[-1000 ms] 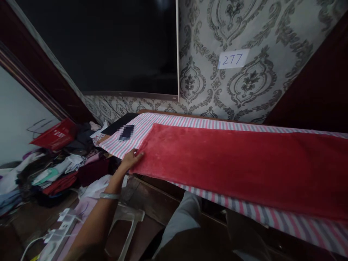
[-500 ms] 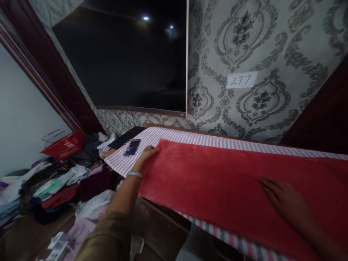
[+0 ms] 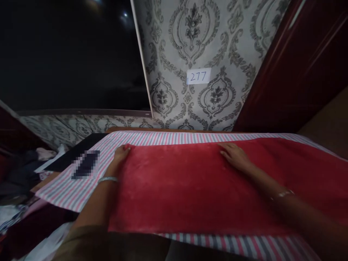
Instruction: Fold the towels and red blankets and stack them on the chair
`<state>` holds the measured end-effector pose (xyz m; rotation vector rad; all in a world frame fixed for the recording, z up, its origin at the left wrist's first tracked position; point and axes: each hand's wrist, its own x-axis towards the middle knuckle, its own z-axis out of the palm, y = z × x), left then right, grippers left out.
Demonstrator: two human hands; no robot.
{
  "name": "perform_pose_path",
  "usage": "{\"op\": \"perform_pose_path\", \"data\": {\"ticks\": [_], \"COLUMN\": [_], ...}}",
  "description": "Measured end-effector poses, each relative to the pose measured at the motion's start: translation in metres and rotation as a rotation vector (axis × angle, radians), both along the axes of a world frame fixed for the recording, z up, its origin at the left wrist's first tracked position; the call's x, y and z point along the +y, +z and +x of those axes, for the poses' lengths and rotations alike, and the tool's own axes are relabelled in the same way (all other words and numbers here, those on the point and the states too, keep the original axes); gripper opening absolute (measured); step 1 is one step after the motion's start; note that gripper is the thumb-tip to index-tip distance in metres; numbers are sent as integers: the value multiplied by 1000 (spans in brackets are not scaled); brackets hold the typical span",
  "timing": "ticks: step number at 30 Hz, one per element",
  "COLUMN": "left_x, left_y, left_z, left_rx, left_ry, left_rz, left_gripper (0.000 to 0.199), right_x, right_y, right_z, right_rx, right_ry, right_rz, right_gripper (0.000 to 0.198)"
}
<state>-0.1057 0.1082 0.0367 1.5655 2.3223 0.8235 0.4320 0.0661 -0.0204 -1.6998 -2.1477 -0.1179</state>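
Observation:
A long red cloth [image 3: 174, 188] with a soft, slightly mottled surface lies spread over a striped pink, grey and white sheet [image 3: 65, 195]. At its far left corner, my left hand [image 3: 121, 154] is closed with the corner between the fingers. My right hand [image 3: 235, 156] rests near the far edge, right of the middle, its fingers stretched out and a little apart on the fabric. Toward the right the red cloth has soft creases. The near edge of the cloth overlaps the striped sheet, which hangs below it.
A dark phone-like object [image 3: 87, 165], partly pixelated, lies on the sheet at the left. Behind stand a large television [image 3: 73, 61] and a patterned wall with a paper label [image 3: 199, 76] reading 277. Piled clothes [image 3: 13, 181] are at the lower left.
The view has turned right. My right hand has moved from the middle of the red cloth to its far edge. My left hand stays at the corner.

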Motion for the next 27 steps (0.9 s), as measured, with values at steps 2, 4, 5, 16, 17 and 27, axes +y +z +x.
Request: {"op": "perform_pose_path", "data": {"ticks": [2,4,5,16,17,27], "left_x": [3,4,5,45,48,55], "left_y": [-5,-8,-8,-12,-18,-26], "left_z": [-2,-4,-6,-19,-18,-32], "left_rx": [14,44,62,253,258,151], "left_ry": [31,52,55,103,104,48], "left_rz": [10,40,61,65,13,-78], "left_gripper": [35,40,42,39,38,40], "right_x": [26,47,56,118,119,116], "right_y": [3,2,1,-18,-26,-40], "right_z": [-1,2,5,2,-2,2], "right_rx": [-74,-140,-166,-17,-16,43], "right_ry": [-45,-79,-78,-123,-131,-113], "right_rz": [-69,-145,-178,95,78,-75], "right_gripper": [51,54,52,37,36,43]}}
